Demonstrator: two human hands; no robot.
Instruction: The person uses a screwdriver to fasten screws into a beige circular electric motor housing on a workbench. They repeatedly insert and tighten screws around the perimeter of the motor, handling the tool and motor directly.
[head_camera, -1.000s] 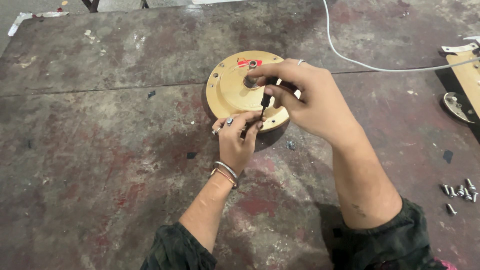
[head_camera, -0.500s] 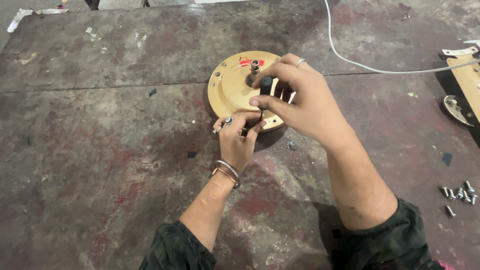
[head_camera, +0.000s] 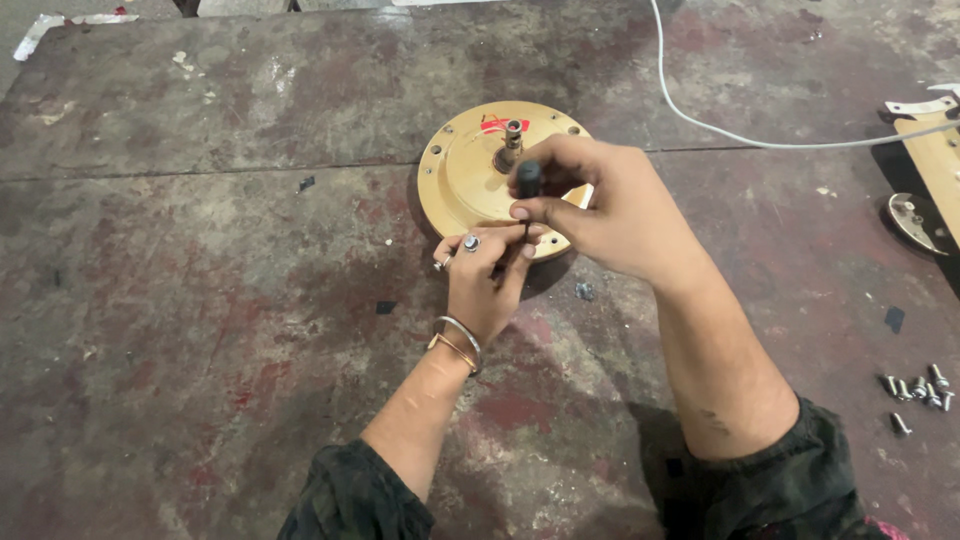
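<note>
A round tan metal disc (head_camera: 468, 175) with rim holes and a short central shaft (head_camera: 513, 140) lies on the stained work surface. My right hand (head_camera: 610, 210) grips a black-handled screwdriver (head_camera: 528, 182), its tip pointing down at the disc's near rim. My left hand (head_camera: 483, 275), with rings and two bangles at the wrist, pinches something small at that same rim spot, just under the screwdriver tip; what it holds is hidden by the fingers.
A white cable (head_camera: 740, 130) runs across the upper right. Tan parts (head_camera: 935, 160) with metal brackets lie at the right edge. Several loose screws (head_camera: 915, 390) sit at the lower right. One small screw (head_camera: 584, 291) lies near the disc.
My right hand has turned on the screwdriver handle and shifted slightly, uncovering the central shaft. The left hand stays at the disc's near rim.
</note>
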